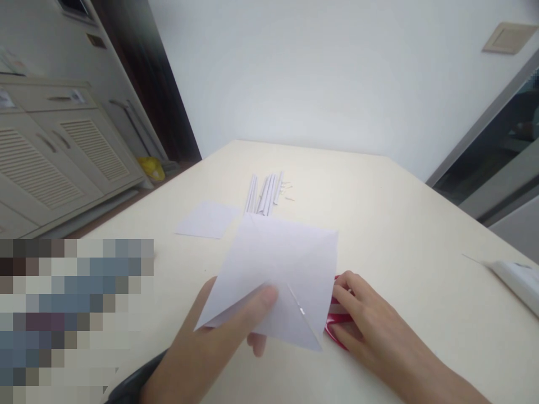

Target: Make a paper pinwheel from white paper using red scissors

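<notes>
My left hand (227, 331) pinches a square white sheet of paper (290, 252), its thumb on top and its fingers underneath. The paper is held above the table, and its lower left edge curls up near the thumb. A thin slanting line with a bright glint runs from near the thumb to the lower right corner. At the paper's right edge my right hand (357, 314) is closed around red-handled scissors (337, 320). The sheet and the fingers cover most of the scissors, and the blades cannot be made out clearly.
Several rolled white paper tubes (266, 193) lie farther back on the pale table (357, 185), with small paper scraps (287, 188) beside them. Another white sheet (206, 220) rests to the left. A white object (520, 283) lies at the right edge. A wall stands behind.
</notes>
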Demonstrator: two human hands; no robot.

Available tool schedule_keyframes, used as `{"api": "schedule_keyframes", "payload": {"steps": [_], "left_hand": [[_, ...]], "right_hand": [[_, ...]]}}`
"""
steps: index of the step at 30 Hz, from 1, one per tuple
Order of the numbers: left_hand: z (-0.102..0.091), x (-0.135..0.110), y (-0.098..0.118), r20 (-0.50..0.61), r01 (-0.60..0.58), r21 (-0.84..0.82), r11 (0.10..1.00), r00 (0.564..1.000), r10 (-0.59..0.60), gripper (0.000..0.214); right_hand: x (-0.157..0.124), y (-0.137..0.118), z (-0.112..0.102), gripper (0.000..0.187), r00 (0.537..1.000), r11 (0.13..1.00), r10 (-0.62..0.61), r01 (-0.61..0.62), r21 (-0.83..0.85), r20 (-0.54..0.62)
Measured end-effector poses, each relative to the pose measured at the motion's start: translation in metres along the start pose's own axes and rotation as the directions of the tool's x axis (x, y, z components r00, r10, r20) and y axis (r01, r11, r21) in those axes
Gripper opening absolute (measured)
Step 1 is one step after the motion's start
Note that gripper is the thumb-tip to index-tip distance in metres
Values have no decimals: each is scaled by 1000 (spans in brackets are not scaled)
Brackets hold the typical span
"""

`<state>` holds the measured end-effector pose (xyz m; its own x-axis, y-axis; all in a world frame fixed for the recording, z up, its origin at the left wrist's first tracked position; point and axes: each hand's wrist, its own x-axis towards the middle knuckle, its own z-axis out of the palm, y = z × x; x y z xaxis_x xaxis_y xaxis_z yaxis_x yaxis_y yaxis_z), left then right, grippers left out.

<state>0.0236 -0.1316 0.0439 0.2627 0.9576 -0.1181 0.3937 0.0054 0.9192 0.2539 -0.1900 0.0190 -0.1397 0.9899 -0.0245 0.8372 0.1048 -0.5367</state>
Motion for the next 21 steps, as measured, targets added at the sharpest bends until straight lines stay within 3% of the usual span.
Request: {"api": "schedule_keyframes", "payload": {"steps": [9,13,16,19,21], "left_hand": [[4,2,19,64,59,28,998,996,-61,48],[3,2,17,87,67,30,997,994,-70,47],[4,2,16,124,42,76,996,991,-51,44],[6,2,15,161,53,86,995,985,-67,43],[8,0,15,191,42,99,994,980,-60,42]], "right_hand": [[0,-2,2,22,998,996,-55,58,62,-41],[-1,-9,-8,19,992,965,-56,81,250,-109],[-3,-17,-18,26,991,847,0,70,526,-132],[-5,-22,-24,34,997,625,41,21,780,-60],[-6,-23,-25,32,1000,516,19,8,857,-21]]}}
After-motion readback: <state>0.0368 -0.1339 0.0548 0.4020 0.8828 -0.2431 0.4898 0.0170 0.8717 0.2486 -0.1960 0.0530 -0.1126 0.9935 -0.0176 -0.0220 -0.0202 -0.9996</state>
